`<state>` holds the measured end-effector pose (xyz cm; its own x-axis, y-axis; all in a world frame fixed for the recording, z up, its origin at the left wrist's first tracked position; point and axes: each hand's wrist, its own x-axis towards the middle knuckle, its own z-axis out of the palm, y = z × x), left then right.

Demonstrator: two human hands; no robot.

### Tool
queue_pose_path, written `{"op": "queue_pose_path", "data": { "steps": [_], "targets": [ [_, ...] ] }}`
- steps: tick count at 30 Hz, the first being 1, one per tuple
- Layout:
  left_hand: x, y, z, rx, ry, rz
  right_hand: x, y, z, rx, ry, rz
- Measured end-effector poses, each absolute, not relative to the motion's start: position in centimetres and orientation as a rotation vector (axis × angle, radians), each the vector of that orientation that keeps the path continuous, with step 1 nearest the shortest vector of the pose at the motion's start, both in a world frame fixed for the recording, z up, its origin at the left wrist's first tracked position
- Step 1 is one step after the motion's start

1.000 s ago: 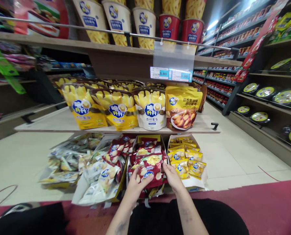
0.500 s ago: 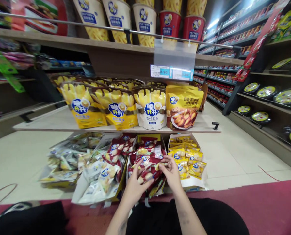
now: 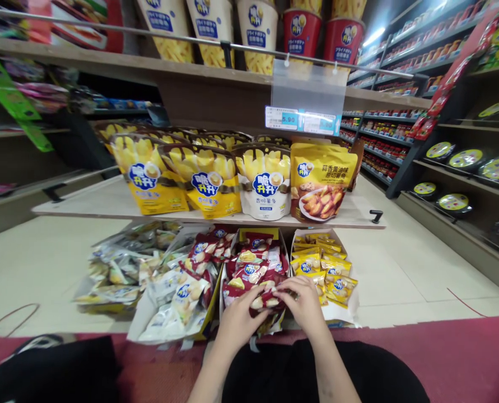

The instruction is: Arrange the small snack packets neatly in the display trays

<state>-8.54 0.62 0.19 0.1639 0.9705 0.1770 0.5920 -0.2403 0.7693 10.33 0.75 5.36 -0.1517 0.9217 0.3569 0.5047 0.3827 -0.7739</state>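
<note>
A box [image 3: 223,305] of dark red snack packets [image 3: 249,271] stands on the floor in front of me. At its near end, my left hand [image 3: 241,318] curls round the left side of a red snack packet [image 3: 266,298], thumb below and fingers above. My right hand [image 3: 306,305] grips the same packet from the right, its fingertips bent over the top edge. Part of that packet is hidden behind my fingers. Just right of my right hand lie small yellow packets [image 3: 339,288] in a white box [image 3: 350,313].
To the left, a white box [image 3: 138,324] holds white and red packets, beside a heap of pale packets [image 3: 123,268]. Above, a low shelf [image 3: 85,204] carries stand-up pouches [image 3: 266,179], with price tags [image 3: 302,120] hanging over them. Red matting [image 3: 455,358] lies near my knees.
Both hands have drawn closer to me, to the near end of the red-packet box, and their fingers have closed in on a packet there. The view has shifted slightly.
</note>
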Motion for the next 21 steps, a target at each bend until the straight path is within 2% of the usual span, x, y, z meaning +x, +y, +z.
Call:
{"op": "queue_pose_path", "data": {
  "steps": [3,6,9,15,18,21],
  "targets": [
    [-8.3,0.7,0.1,1.892,1.561,0.872,9.6,1.3,3.9,-1.274,-1.582,0.746],
    [-8.2,0.6,0.4,1.842,1.611,0.868,9.3,1.8,2.7,-1.246,-1.27,1.03],
    [-8.0,0.3,0.8,1.763,1.574,0.912,9.8,1.7,2.9,-1.182,-1.298,1.19],
    [-8.4,0.5,0.7,1.669,1.37,0.971,12.4,0.5,5.4,-1.313,-1.62,0.884],
    [-9.2,1.1,-0.1,1.609,1.342,1.027,13.9,0.7,5.9,-1.27,-1.345,0.859],
    [-9.4,1.6,-0.4,1.366,1.354,1.245,14.1,1.4,5.6,-1.087,-0.914,1.025]
  ]
}}
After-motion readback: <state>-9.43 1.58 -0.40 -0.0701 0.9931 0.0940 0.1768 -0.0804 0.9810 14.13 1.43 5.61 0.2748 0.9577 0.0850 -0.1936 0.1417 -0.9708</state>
